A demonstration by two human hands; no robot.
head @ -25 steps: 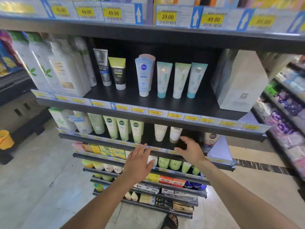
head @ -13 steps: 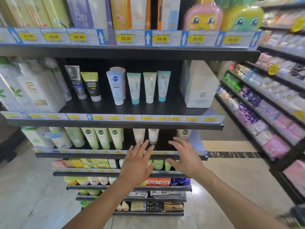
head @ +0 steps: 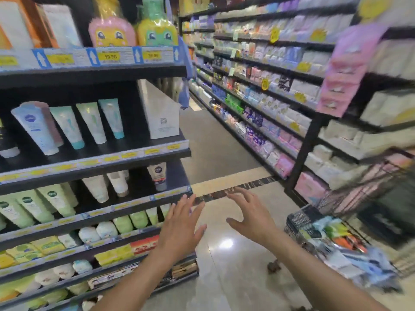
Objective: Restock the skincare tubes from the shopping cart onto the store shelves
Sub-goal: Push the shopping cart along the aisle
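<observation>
While my left hand and right hand hover, grip released, shelves stand at nine o'clock, cart at four.

This is a shop: a supermarket or drugstore aisle. At nine o'clock stands a black shelf unit, tier on tier of skincare tubes standing on their caps, every shelf edge lined with yellow price labels and blue arrow tags. From twelve to three o'clock a long wall of shelving packed with pastel packets runs down the aisle, and at four o'clock a wire shopping cart of loose goods stands on the glossy tiled floor.
</observation>
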